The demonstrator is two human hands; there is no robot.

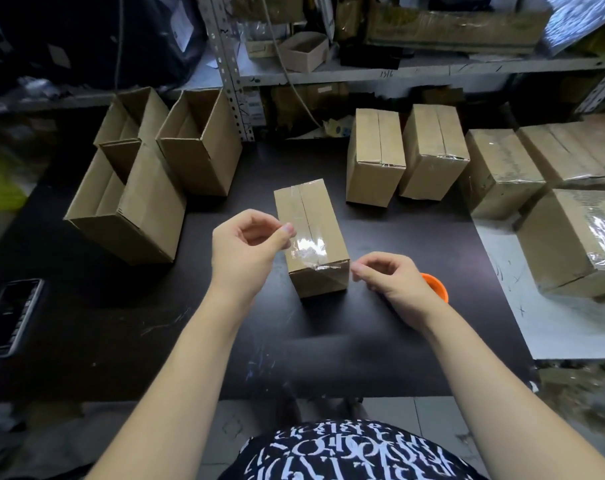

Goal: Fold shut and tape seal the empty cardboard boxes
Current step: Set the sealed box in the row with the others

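A closed cardboard box (316,206) lies lengthwise in the middle of the dark tabletop (155,323), in front of the person, its 2 top flaps meeting along a centre seam; clear tape (304,247) runs down the top and shines brightly over the near end, creasing over the near edge; the left hand (249,245) hovers at the box's left side, its grip closed, thumb and forefinger pinching the tape's edge above the lid; the right hand (393,280) sits at the box's near right corner, fingers curled and fingertips just beside the cardboard; I cannot tell whether that grip holds any tape; just right of the box, behind that hand, an orange round object (436,289) peeks out, mostly hidden.

To the box's left stand 3 open boxes (135,209), flaps up; behind it to the right stand 2 sealed boxes (375,157), side by side and nearly touching; further right lie several film-wrapped boxes (502,171), some resting on a white sheet (553,323); far left of the box, at the tabletop's edge, lies a dark phone (14,313); beyond the box a metal shelf (363,69) holds more cartons.
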